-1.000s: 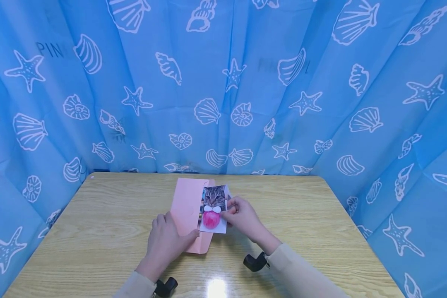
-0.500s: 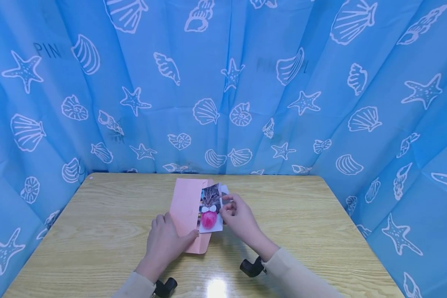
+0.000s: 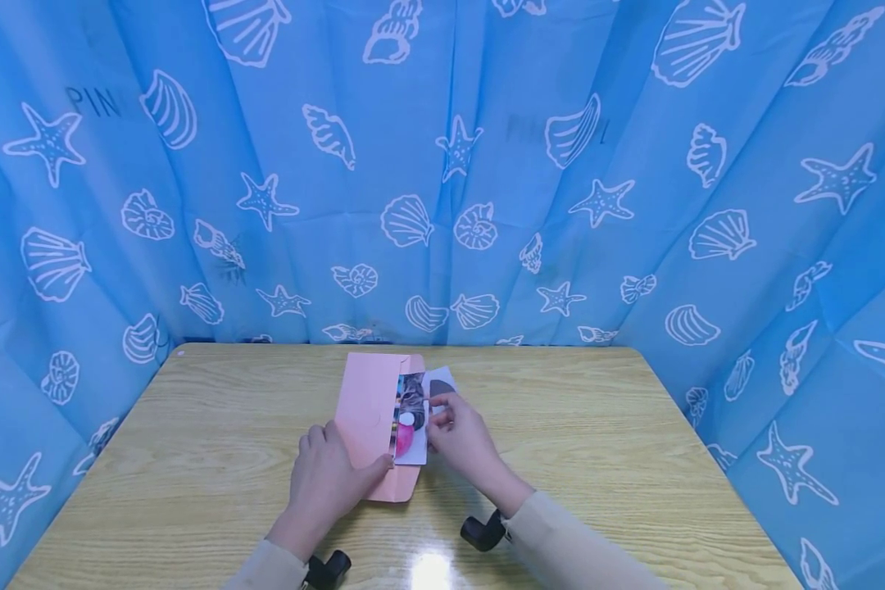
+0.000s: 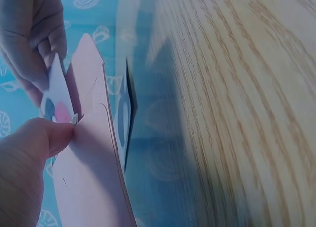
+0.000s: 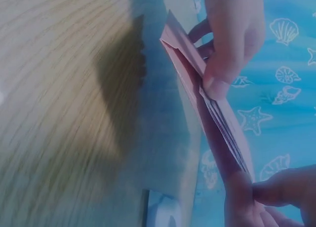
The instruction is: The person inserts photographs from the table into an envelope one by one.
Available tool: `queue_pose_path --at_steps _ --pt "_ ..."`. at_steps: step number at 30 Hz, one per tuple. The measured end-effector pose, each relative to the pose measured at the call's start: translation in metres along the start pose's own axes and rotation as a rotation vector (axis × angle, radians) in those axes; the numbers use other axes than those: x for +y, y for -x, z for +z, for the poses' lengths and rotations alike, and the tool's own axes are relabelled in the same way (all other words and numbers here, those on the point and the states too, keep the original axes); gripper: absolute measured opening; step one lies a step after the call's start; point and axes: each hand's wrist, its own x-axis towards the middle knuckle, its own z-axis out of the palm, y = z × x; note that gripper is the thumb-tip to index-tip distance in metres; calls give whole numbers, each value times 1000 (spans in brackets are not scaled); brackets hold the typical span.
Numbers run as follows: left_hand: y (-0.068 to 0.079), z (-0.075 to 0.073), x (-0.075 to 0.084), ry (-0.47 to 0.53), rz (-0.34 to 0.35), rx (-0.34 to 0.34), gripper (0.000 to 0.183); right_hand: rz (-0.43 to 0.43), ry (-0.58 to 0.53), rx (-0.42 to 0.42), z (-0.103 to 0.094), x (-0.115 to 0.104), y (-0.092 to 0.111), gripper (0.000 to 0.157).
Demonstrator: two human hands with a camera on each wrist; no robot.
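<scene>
My left hand [image 3: 332,471] grips the lower left part of a pink envelope [image 3: 365,401], its thumb [image 4: 54,135] on the front near the opening. A cat photo [image 3: 411,447] with a pink ball on it sticks out of the envelope's right side, the rest hidden inside. My right hand [image 3: 460,434] pinches the photo's right edge between thumb and fingers. Several card edges [image 5: 227,126] show stacked inside the opening in the right wrist view. Behind the envelope lies another white card [image 3: 440,377] with a grey patch, partly covered by the right hand.
A wood-grain table [image 3: 206,459] lies under the hands. Blue curtains [image 3: 310,197] with white shells and starfish hang behind it and at both sides. Black wrist-camera mounts [image 3: 483,531] stick out at the sleeves.
My right hand has moved left, and the cat photo has slid farther into the envelope. More of the white card behind shows. The left hand and envelope stay nearly in place.
</scene>
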Motion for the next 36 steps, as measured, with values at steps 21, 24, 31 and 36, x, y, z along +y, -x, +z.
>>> queue_pose_path --at_steps 21,24,31,36 --pt "4 -2 3 31 6 17 103 26 51 -52 25 5 -6 33" --pt "4 -2 2 27 16 23 102 -10 44 -96 27 7 -6 35" --pt "4 -1 -1 26 37 58 98 -36 74 -169 27 10 -6 38" --pt "3 0 -3 18 17 43 101 -54 125 -191 22 9 -7 38"
